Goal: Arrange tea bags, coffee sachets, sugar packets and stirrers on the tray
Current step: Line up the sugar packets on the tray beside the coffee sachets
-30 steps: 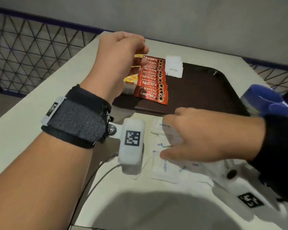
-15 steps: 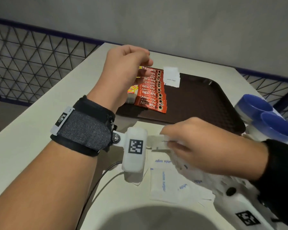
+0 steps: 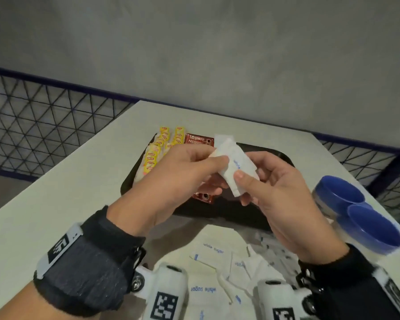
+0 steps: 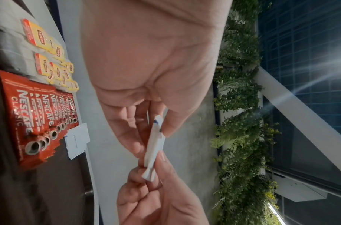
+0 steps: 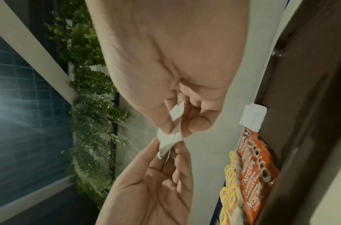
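Observation:
Both hands are raised over the dark brown tray (image 3: 261, 219) and hold the same small stack of white sugar packets (image 3: 234, 166) between them. My left hand (image 3: 217, 162) pinches its upper end and my right hand (image 3: 243, 182) pinches the lower end. The left wrist view shows the stack edge-on (image 4: 155, 141), and so does the right wrist view (image 5: 168, 144). On the tray's left lie yellow tea bags (image 3: 156, 153), then a row of red coffee sachets (image 3: 198, 140), then a white sugar packet (image 4: 77, 140).
Loose sugar packets (image 3: 214, 252) lie in a heap on the pale table (image 3: 67, 192) in front of the tray. Two jars with blue lids (image 3: 374, 229) stand at the right. A wire mesh fence (image 3: 44, 125) borders the table.
My left hand left the coffee sachets and swung right. My right hand rose from the heap on the table with sugar packets. Both now meet over the tray.

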